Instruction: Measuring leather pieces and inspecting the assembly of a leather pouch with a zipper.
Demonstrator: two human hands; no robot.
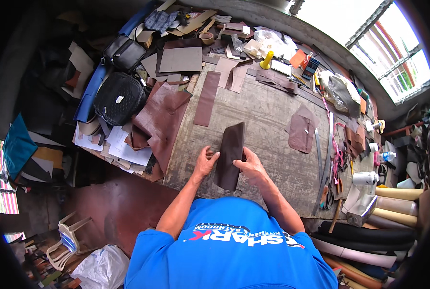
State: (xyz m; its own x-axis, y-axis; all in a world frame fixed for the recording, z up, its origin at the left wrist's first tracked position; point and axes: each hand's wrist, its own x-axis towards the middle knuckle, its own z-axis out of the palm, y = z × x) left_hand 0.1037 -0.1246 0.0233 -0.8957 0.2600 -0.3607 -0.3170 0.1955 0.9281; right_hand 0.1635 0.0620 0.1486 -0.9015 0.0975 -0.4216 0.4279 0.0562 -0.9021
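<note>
A dark brown folded leather piece (231, 153), long and narrow, is held at a tilt over the worn wooden table in front of me. My right hand (251, 167) grips its right edge, thumb on the upper face and fingers behind. Beside the left edge is my left hand (205, 161), its fingers apart and slightly curled; it appears not to grip the leather. Beyond the hands lie a brown leather strip (207, 98) and paler leather pieces (232, 75). A brown pocket-shaped leather piece (303, 129) lies flat to the right.
Black bags (120, 98) and a large brown hide (164, 118) crowd the table's left side. A yellow cone-shaped object (267, 60) stands at the back. Metal rulers (326, 164), a white bottle (365, 178) and rolled materials (395, 204) line the right. A plastic chair (69, 241) stands lower left.
</note>
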